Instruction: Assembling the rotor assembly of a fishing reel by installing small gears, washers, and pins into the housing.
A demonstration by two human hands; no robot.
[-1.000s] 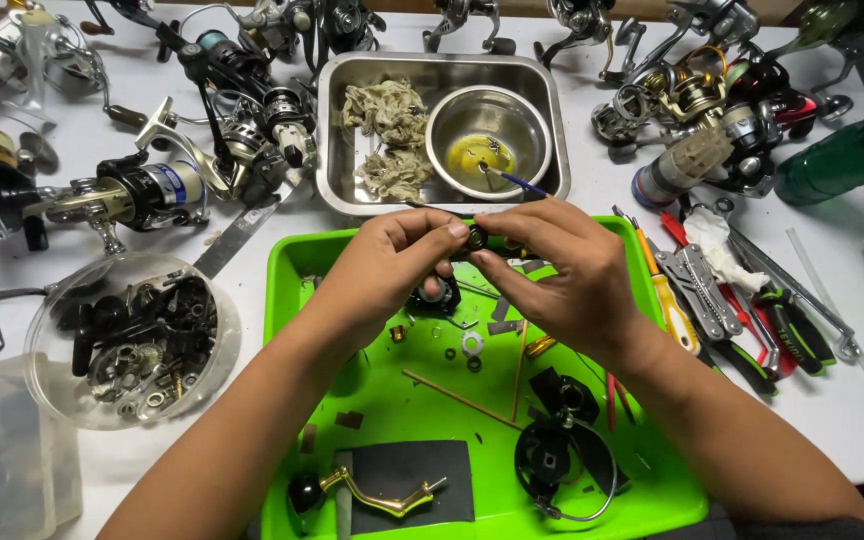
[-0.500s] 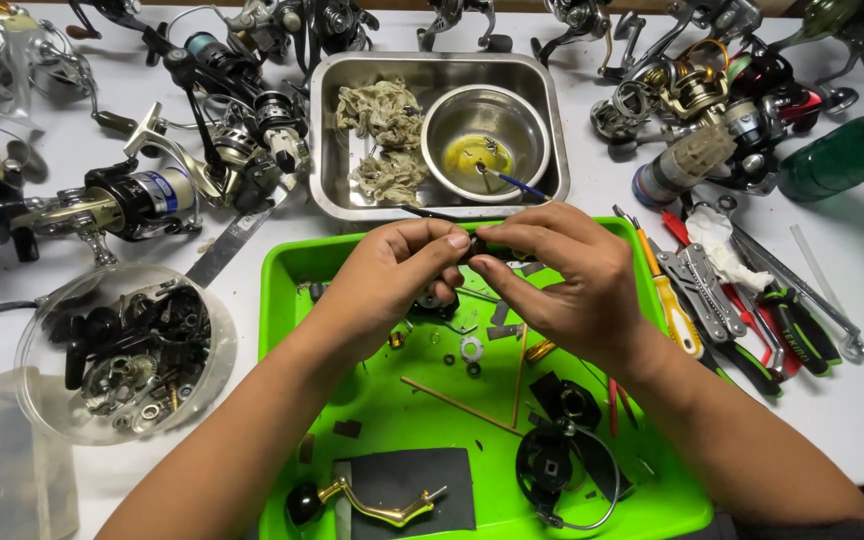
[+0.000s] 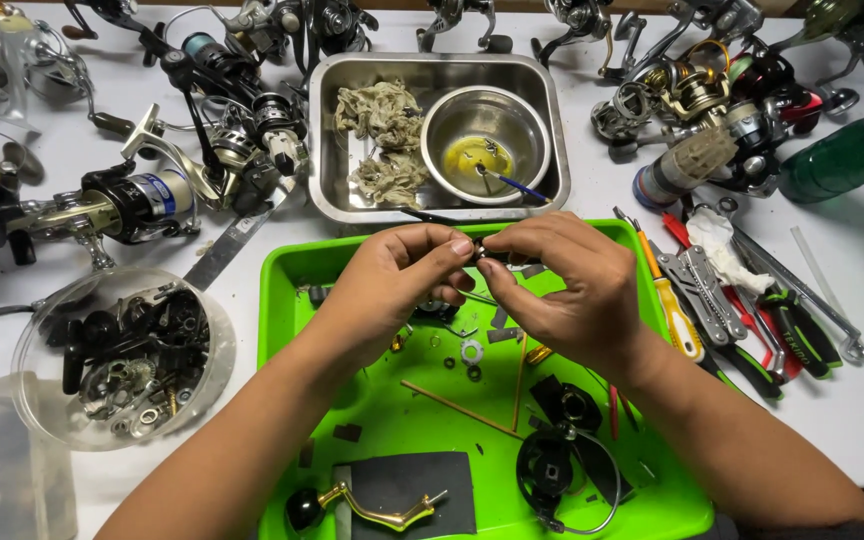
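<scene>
Your left hand (image 3: 392, 285) and right hand (image 3: 562, 285) are meeting fingertip to fingertip above the far end of the green tray (image 3: 292, 290), both pinching one small dark part (image 3: 479, 250) between thumb and forefinger; what kind of part it is, you cannot tell. Below your hands, washers (image 3: 470, 351), thin wooden sticks (image 3: 457, 408) and a black reel spool (image 3: 552, 470) are lying in the tray, with a gold reel handle (image 3: 377, 508) near its front edge. Just beyond the tray, a steel pan (image 3: 327, 140) is holding rags (image 3: 384, 140) and a round steel bowl (image 3: 452, 120). Pliers (image 3: 787, 325) are lying on the table (image 3: 852, 420) to your right.
</scene>
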